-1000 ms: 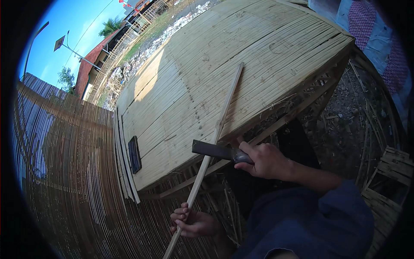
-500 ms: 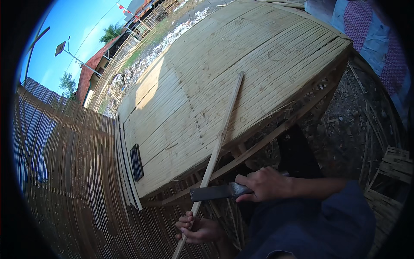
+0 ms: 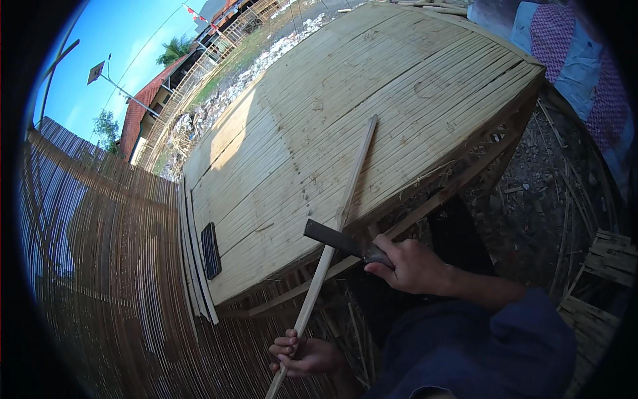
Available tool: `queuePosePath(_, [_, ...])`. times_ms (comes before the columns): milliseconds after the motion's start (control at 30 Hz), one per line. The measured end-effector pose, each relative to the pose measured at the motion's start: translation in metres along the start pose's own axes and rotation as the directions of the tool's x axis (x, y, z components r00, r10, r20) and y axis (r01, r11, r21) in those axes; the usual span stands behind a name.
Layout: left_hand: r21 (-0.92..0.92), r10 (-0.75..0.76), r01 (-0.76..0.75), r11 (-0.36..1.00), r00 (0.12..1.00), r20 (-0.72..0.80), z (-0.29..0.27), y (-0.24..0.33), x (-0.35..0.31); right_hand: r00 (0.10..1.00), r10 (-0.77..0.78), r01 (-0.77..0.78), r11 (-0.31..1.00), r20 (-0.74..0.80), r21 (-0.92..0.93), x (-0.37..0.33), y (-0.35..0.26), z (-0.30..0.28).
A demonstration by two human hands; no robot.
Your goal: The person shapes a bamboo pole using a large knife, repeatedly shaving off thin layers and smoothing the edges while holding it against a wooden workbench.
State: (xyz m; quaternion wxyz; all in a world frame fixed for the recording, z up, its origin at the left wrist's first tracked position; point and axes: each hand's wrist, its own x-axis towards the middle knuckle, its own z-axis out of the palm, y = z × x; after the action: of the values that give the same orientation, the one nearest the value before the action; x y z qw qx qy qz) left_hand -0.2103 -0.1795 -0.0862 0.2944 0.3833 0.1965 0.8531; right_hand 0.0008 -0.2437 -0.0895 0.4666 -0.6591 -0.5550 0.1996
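A long, pale bamboo strip [image 3: 359, 166] runs slantwise, its far end resting on the slatted bamboo tabletop [image 3: 286, 113]. Below the table's near edge, my left hand [image 3: 311, 356] has its fingers closed around the strip's lower part. My right hand [image 3: 420, 267] grips the handle of a short machete [image 3: 332, 237], thumb along the top. Its broad, dark, square-ended blade points left and crosses over the strip close to the table edge. Whether the edge touches the strip is hard to tell.
A flat black rectangular object [image 3: 210, 251] lies near the tabletop's left end. On the left stands a woven bamboo screen [image 3: 113, 246]. Under and right of the table are shavings and scraps [image 3: 525, 193]. A purple and blue cloth [image 3: 565, 60] is at the upper right.
My right hand has moved the machete up along the strip, away from my left hand, and its blade tip now tilts upward. My left hand and the strip have barely moved.
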Motion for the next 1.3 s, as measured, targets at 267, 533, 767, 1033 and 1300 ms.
queuePosePath(267, [0.047,-0.022,0.024,0.999,0.999,-0.024,0.008,-0.006,-0.001,0.997,0.072,-0.075,0.995,0.038,0.062,0.000,-0.002,-0.005])
queuePosePath(533, [0.034,0.060,-0.062,0.997,0.996,0.059,0.021,-0.005,0.009,0.978,0.174,-0.196,0.956,0.118,0.216,-0.043,0.018,0.000])
queuePosePath(767, [0.136,0.004,-0.032,0.990,0.979,0.205,0.070,-0.014,0.062,0.900,0.409,-0.435,0.829,0.150,0.351,-0.081,0.051,0.012])
queuePosePath(1033, [0.187,-0.172,0.067,0.980,0.758,0.630,0.160,-0.054,0.131,0.873,0.470,-0.476,0.756,0.133,0.451,-0.097,0.055,0.021])
queuePosePath(1300, [0.044,-0.028,0.001,0.999,0.783,0.622,0.204,-0.053,0.155,0.925,0.375,-0.361,0.808,0.065,0.466,-0.090,0.058,0.007])
